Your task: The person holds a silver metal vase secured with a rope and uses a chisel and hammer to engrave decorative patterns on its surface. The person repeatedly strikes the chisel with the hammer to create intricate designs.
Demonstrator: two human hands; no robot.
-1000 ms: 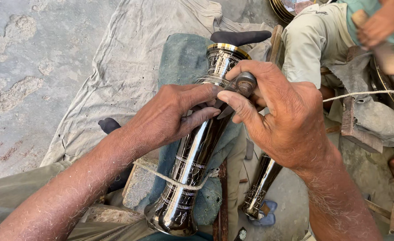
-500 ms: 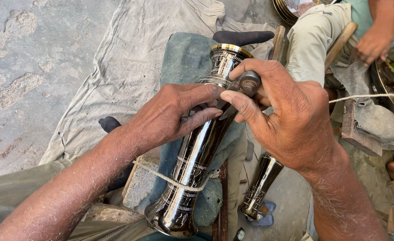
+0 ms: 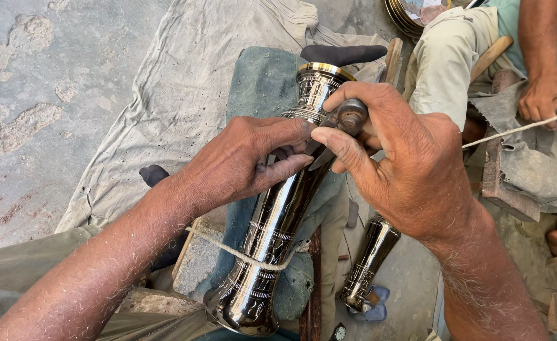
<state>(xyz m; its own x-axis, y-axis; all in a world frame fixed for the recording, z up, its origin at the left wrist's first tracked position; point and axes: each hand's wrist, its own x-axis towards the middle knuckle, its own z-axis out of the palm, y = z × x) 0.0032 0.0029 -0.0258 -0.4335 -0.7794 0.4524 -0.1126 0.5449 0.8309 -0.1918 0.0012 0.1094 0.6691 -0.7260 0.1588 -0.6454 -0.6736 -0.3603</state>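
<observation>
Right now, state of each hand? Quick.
Left hand: resting on the metal vase, fingers curled by the tool tip; grip cannot be told.
Right hand: closed on a small engraving tool.

Bright, even daylight, soft shadows, sharp focus; glare streaks on polished metal vase (image 3: 278, 215), slight wide-angle edge stretch.
</observation>
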